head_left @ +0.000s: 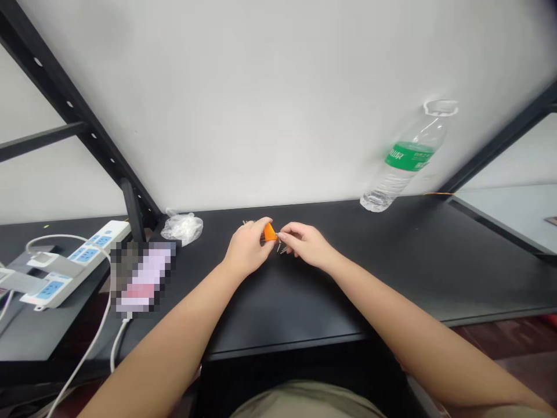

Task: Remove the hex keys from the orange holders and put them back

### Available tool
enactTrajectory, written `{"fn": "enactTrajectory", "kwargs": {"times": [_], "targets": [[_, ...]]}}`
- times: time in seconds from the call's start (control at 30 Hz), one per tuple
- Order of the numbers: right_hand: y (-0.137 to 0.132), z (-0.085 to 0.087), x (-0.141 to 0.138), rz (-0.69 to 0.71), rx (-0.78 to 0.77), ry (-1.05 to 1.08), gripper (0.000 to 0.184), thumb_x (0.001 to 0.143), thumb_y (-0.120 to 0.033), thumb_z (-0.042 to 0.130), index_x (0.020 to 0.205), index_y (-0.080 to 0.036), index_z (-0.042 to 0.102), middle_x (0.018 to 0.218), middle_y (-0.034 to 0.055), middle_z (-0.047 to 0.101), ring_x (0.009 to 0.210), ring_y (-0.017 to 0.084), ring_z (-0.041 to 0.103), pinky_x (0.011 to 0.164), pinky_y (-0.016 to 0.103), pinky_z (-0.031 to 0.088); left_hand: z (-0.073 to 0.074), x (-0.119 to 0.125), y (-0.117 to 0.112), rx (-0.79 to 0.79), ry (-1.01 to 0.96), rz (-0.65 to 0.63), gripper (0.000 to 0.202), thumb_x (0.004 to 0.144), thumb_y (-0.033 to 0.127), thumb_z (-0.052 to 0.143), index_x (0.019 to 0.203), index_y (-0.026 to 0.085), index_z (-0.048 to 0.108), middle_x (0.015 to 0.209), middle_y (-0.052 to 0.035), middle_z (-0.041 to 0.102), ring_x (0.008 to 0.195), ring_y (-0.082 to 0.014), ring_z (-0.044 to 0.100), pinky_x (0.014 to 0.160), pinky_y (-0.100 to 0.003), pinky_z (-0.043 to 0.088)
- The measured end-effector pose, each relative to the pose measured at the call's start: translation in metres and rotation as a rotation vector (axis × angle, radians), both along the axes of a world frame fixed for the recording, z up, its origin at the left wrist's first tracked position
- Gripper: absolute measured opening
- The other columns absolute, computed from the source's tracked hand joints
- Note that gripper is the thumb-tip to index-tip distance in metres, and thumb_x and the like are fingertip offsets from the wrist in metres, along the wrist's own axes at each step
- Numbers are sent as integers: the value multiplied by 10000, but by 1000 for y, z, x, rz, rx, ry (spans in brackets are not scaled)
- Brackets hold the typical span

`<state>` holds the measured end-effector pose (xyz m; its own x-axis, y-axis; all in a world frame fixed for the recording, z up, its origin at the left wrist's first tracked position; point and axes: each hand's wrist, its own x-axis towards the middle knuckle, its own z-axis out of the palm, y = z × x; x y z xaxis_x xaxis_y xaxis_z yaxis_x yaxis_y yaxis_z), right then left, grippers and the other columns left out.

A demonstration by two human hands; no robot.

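Observation:
My left hand is closed around a small orange piece, pinched between thumb and fingers above the black table. Close to its right, my right hand pinches a small metal pin or screw against the orange piece. Two or three more small metal pins lie on the table just under the fingers, and another few lie behind the left hand.
A crumpled clear plastic bag lies at the back left. A plastic water bottle with a green label stands at the back right by the wall. A white power strip with cables sits on the left.

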<state>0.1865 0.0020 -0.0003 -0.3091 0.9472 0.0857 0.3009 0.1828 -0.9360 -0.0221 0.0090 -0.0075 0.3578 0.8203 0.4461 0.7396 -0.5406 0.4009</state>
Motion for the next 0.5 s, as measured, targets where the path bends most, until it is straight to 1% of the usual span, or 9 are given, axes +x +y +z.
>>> {"fn": "enactTrajectory", "kwargs": {"times": [0.1,0.2,0.27,0.3,0.37,0.4,0.43,0.47,0.5], "targets": [[0,-5,-4,60,-137,108,350,898,-532,691,990,-206,603,707,2,660,565,147,631,524,282,546,0,-1,1,-1,29,18,444,915,274,621,1353,226,570,1037,-62,699,975,-235,650,897,-368,529],[1,-10,-9,89,-275,265,405,859,-524,746,1035,-216,551,747,8,673,585,163,658,529,305,574,-3,-1,3,6,63,-15,464,915,246,606,1376,230,555,1066,-69,695,1002,-239,639,892,-365,532],[2,-10,-7,97,-297,259,399,874,-525,726,1045,-216,541,766,18,678,592,165,659,526,302,566,-5,-1,4,3,70,-41,466,921,245,599,1384,228,552,1094,-72,696,1015,-237,638,919,-372,528],[3,-9,-3,99,-269,202,373,897,-524,695,1043,-215,548,770,20,678,580,159,646,517,294,549,-6,-1,5,-1,69,-45,469,922,249,600,1388,226,551,1108,-74,696,1024,-238,640,942,-380,523],[6,-4,10,106,-123,-7,299,949,-500,616,1030,-213,588,794,23,678,563,144,605,515,285,504,-8,-2,7,-14,62,-36,493,922,256,607,1409,226,540,1133,-75,697,1047,-240,646,997,-399,507],[8,-1,19,129,1,-164,241,956,-448,613,1000,-212,626,811,25,676,605,144,604,568,288,503,-8,-3,8,-21,58,-30,516,923,257,608,1431,228,524,1134,-73,699,1055,-240,650,1021,-408,497],[11,1,29,154,148,-316,183,938,-389,640,962,-209,663,864,37,678,691,155,619,650,299,510,-8,-4,8,-31,54,-24,547,924,257,607,1460,230,501,1130,-70,702,1060,-240,653,1037,-414,489],[14,3,38,186,264,-455,143,918,-342,660,960,-210,696,941,52,675,776,170,631,723,313,509,-8,-5,9,-42,49,-20,579,925,257,606,1488,230,473,1123,-69,704,1058,-238,658,1041,-415,488],[16,3,46,196,336,-565,122,907,-305,664,963,-213,720,971,58,660,792,172,624,748,318,498,-8,-6,9,-54,42,-19,605,926,255,603,1510,229,449,1120,-67,707,1050,-235,662,1032,-412,494]]}}
